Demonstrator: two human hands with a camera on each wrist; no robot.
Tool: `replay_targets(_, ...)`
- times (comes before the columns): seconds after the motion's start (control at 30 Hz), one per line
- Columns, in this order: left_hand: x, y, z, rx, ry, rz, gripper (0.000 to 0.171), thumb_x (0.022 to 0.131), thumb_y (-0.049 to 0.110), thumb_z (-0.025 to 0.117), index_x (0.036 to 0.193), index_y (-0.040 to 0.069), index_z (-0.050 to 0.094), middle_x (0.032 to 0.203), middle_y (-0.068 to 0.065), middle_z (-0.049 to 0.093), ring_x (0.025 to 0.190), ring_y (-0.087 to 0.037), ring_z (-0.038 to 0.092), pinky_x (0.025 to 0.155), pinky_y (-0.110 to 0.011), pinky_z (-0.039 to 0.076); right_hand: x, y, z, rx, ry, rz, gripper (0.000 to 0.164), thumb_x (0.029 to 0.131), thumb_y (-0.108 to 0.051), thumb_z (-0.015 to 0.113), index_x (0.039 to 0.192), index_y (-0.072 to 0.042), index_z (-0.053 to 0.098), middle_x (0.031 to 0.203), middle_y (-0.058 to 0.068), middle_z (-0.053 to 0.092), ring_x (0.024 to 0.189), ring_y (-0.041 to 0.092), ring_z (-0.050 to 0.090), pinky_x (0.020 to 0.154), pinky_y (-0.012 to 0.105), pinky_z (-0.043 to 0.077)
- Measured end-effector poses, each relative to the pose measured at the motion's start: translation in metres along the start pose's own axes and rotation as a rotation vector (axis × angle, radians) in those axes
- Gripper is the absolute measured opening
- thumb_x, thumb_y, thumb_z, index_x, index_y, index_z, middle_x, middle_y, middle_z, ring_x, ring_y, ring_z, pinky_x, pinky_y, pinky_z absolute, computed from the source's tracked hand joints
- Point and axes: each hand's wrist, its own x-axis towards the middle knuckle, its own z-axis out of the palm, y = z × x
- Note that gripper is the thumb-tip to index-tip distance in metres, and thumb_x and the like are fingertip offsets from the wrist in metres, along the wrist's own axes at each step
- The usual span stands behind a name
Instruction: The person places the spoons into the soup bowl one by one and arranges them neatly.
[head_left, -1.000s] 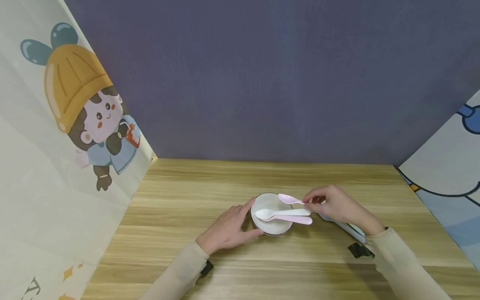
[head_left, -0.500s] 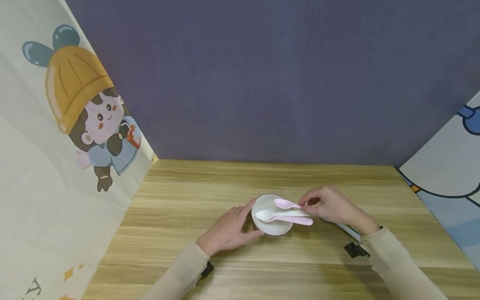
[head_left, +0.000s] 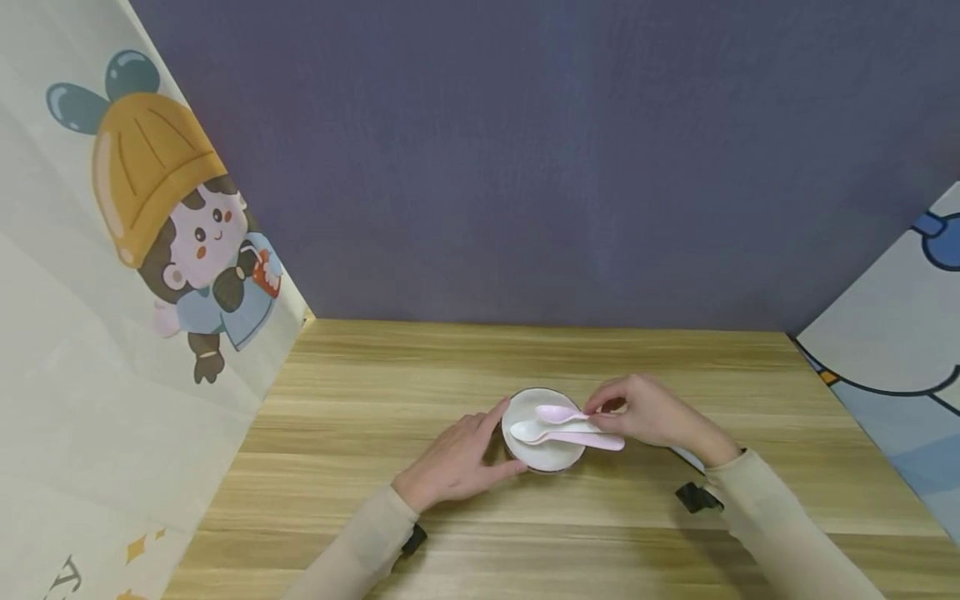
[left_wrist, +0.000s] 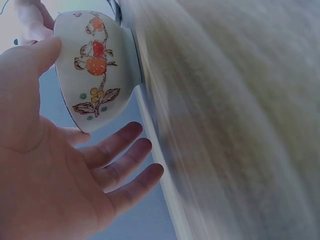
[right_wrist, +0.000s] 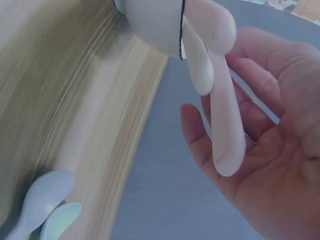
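Observation:
A white bowl [head_left: 528,403] with a dark rim and painted red-orange fruit sits on the table. My left hand [head_left: 457,462] holds it by the near and far rim between thumb and index finger; the other three fingers spread free in the left wrist view. Inside the bowl lean a white spoon [head_left: 527,431] and a pink spoon [head_left: 600,440], handles sticking out to the right. My right hand [head_left: 648,410] pinches another pink spoon [head_left: 557,413] between thumb and fingers, its scoop over the bowl. That spoon's handle is hidden beneath the hand in the head view.
On the wooden table [head_left: 360,375], right of the bowl and partly under the right forearm, lie a lavender-blue spoon [right_wrist: 49,195] and a mint-green spoon [right_wrist: 61,220]. A dark blue-grey panel [head_left: 480,167] stands along the back, with printed cloths at both sides.
My right hand has shifted left with the pink spoon, bringing its scoop further over the bowl. The left hand and the bowl have stayed in place.

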Motion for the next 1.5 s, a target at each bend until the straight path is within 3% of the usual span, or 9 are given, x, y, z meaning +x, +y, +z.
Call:
replay_targets(0.5,0.000,0.000,0.000,0.011,-0.004,0.002,0.101,0.099,0.071,0.060,0.172,0.014,0.021,0.156,-0.015,0.058,0.139,-0.030,0.059,0.117,-0.048,0.051,0.008,-0.005,0.006,-0.020,-0.043,-0.002,0.010,0.091,-0.011,0.083,0.096,-0.020,0.084,0.100,-0.008,0.080,0.087,0.002,0.065,0.075,0.022,0.055)
replay_targets(1.5,0.000,0.000,0.000,0.004,-0.014,0.009,0.099,0.100,0.070,0.057,0.171,0.012,0.020,0.156,-0.017,0.058,0.138,-0.030,0.059,0.116,-0.048,0.052,0.025,-0.008,0.022,0.038,-0.104,-0.014,0.008,0.093,-0.011,0.081,0.097,-0.017,0.084,0.100,-0.004,0.079,0.080,0.005,0.063,0.069,0.020,0.053)
